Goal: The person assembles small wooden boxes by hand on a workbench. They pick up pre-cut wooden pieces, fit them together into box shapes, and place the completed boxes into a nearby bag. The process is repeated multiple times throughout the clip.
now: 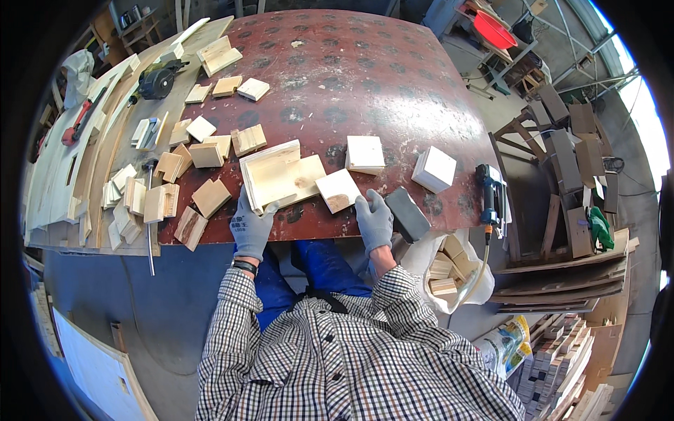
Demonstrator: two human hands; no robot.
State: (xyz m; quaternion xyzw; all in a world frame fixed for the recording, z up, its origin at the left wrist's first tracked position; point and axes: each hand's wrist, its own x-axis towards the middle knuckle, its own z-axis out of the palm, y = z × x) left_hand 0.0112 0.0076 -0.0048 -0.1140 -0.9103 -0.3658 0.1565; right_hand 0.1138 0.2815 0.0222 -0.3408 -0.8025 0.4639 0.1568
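Both my hands wear grey gloves and are at the near edge of the dark red table. My left hand [251, 226] grips the near left corner of a pale stepped wooden piece [279, 175], its thumb lying along the edge. Right of that piece, a square wooden block [338, 191] sits tilted, one corner between the thumb and fingers of my right hand [374, 219]. Just right of that hand lies a dark grey rectangular block [407, 215]. Farther back are a stack of square wooden pieces [365, 154] and another pale block [434, 170].
Several wood offcuts [168, 167] cover the table's left side, near a hammer [149, 210] and a black power saw [158, 79]. At the right edge stands an air nailer [491, 196] with a hose. Below it hangs a white sack [420, 256] of wood pieces.
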